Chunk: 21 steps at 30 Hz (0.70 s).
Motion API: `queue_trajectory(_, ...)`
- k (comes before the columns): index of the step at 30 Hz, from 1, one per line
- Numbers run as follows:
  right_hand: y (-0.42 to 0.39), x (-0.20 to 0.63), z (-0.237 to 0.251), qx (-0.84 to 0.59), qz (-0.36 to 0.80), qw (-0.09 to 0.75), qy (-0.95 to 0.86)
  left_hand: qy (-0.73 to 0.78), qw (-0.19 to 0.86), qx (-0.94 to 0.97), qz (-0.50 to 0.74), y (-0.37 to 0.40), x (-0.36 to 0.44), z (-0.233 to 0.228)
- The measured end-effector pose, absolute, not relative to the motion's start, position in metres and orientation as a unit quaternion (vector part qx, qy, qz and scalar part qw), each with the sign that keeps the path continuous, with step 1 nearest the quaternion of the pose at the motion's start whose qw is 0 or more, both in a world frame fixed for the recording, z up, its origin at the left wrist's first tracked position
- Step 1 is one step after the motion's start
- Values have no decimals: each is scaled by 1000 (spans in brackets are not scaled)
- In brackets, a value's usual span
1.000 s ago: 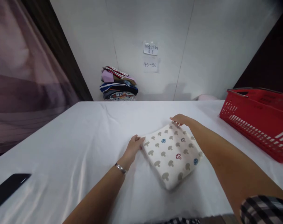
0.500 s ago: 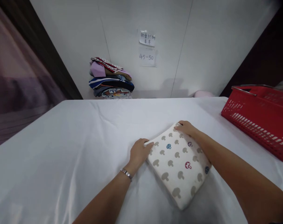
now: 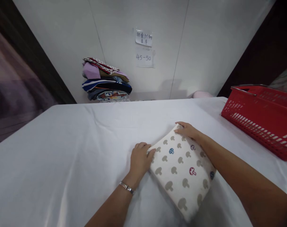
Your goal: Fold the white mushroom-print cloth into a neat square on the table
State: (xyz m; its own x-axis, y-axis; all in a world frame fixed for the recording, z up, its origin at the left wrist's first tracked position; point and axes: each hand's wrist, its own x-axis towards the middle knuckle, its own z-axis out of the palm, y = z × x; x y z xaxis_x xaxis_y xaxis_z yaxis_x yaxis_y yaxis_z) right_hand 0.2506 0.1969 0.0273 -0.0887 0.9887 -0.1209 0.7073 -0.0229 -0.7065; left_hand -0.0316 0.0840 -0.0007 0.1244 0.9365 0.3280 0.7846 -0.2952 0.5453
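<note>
A folded cream cloth with a mushroom print [image 3: 181, 171] lies on the white-covered table [image 3: 74, 151], a little right of centre. My left hand [image 3: 140, 159] grips its near-left corner, fingers curled over the edge. My right hand [image 3: 187, 130] rests on the far corner, fingers bent down onto the fabric. A thin silver bracelet sits on my left wrist.
A red plastic basket [image 3: 261, 116] stands at the table's right edge. A stack of folded clothes [image 3: 105, 80] sits against the white wall behind the far left of the table. Two paper notes [image 3: 144, 47] are taped to the wall. A dark curtain hangs at left.
Both hands have closed in on the folded cloth's corners, and the cloth sits lower and nearer in view. The camera has swung left and the dark phone has dropped out of view.
</note>
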Motion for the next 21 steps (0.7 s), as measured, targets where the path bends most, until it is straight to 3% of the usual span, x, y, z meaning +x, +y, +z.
queue_trajectory(4, 195, 240, 35, -523, 207, 187, -806, 576, 75, 765, 277, 84, -30, 4)
queue_trajectory(8, 189, 221, 42, -388, 174, 73, -902, 577, 71, 773, 254, 83, -28, 7)
queue_trajectory(15, 182, 210, 52, -350, 86, 9, -933, 571, 91, 770, 269, 85, -26, 5)
queue_trajectory(21, 185, 209, 57, -385, 83, 24, -919, 573, 112, 763, 278, 87, -28, 6)
